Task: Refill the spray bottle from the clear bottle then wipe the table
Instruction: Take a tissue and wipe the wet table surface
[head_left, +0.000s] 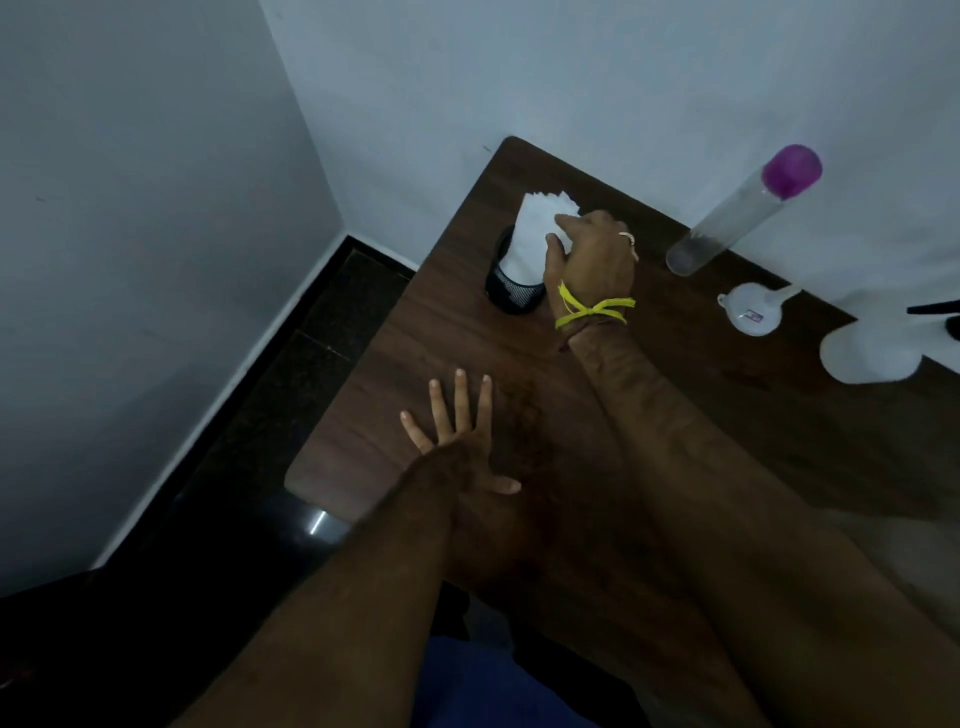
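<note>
My right hand pinches the white paper tissues in the black mesh holder; my left hand lies flat, fingers spread, on the dark wooden surface. The capped clear bottle and white spray bottle stand right of my right hand, so I judge refilling done and wiping still to do.

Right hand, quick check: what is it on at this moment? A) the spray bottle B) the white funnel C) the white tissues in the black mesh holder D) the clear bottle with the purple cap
C: the right hand has its fingers pinched on the white tissues standing in the black mesh holder, while the clear bottle, funnel and spray bottle stand untouched to its right.
</note>
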